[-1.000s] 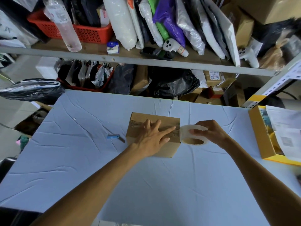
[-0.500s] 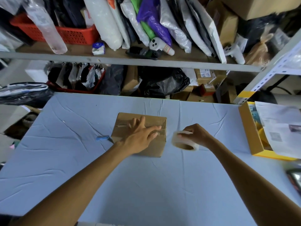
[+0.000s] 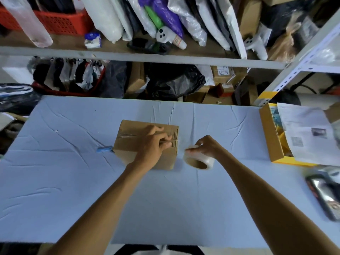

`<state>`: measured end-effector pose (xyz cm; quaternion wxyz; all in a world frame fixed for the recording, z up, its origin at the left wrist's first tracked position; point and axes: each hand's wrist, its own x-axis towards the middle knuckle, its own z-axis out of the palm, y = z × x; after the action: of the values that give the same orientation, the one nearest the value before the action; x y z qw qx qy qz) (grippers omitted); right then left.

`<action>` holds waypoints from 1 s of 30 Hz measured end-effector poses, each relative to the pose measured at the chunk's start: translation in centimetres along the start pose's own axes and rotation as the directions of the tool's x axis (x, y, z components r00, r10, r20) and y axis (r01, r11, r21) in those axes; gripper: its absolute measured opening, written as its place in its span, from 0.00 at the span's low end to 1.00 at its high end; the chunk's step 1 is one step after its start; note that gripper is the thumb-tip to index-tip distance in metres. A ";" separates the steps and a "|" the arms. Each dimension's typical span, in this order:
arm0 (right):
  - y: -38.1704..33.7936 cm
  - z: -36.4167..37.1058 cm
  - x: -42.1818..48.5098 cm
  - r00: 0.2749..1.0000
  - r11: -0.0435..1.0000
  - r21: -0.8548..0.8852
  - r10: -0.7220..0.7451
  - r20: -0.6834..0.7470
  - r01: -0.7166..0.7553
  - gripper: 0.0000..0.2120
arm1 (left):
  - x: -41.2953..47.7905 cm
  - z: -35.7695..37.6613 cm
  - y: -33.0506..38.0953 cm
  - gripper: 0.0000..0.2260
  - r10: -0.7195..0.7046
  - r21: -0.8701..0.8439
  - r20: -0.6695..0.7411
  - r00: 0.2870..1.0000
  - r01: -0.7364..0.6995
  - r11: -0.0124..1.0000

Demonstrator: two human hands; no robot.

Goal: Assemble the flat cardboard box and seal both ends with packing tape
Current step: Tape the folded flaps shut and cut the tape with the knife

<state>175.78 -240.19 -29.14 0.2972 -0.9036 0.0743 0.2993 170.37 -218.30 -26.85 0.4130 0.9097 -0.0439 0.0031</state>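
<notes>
Box (image 3: pixel 128 144) at table (image 3: pixel 73 181) middle, nearer far edge. My left hand (image 3: pixel 153 146) presses down on its top, toward right end. My right hand (image 3: pixel 208 146) grips tape roll (image 3: pixel 199 161) just beside box's right side.

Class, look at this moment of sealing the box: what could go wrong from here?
The right hand holds the tape roll low beside the cardboard box; pulled at a slant, the strip may wrinkle or leave the seam. Only the left hand presses the box, so a tug might slide it. The blue cutter lies on the box's other side from the roll: an awkward reach.
</notes>
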 end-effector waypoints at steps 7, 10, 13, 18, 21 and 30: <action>1.0 0.6 -1.3 0.990 0.994 0.015 -0.106 -0.089 0.108 0.17 | 0.2 -0.4 -0.2 0.06 0.024 -0.052 0.033 0.999 -0.022 0.998; 2.4 -0.8 -1.6 0.958 0.914 0.327 -0.278 0.077 0.239 0.12 | 0.1 -0.3 0.2 0.12 -0.008 -0.055 0.010 1.000 0.009 0.998; 3.3 -1.7 -1.1 0.931 0.890 0.385 -0.327 0.163 0.245 0.15 | -0.1 -0.2 0.3 0.14 -0.031 -0.079 0.020 0.999 0.032 0.996; 3.3 -0.4 -0.1 0.947 0.932 0.271 -0.286 0.145 0.240 0.13 | -0.3 -0.1 0.2 0.14 -0.007 -0.048 -0.019 1.000 0.006 0.999; 2.9 0.9 1.4 0.964 0.978 0.056 -0.209 0.166 0.202 0.15 | -0.4 0.4 -0.2 0.13 0.025 -0.017 0.001 1.000 -0.025 1.000; 3.5 1.4 0.7 0.966 0.962 0.093 -0.254 -0.035 0.257 0.12 | 0.8 0.0 0.3 0.24 0.101 0.073 0.135 0.986 -0.111 0.991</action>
<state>174.54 -242.24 -32.14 0.3759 -0.8935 -0.0252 0.2444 171.17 -218.58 -26.64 0.3714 0.9202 -0.1192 -0.0331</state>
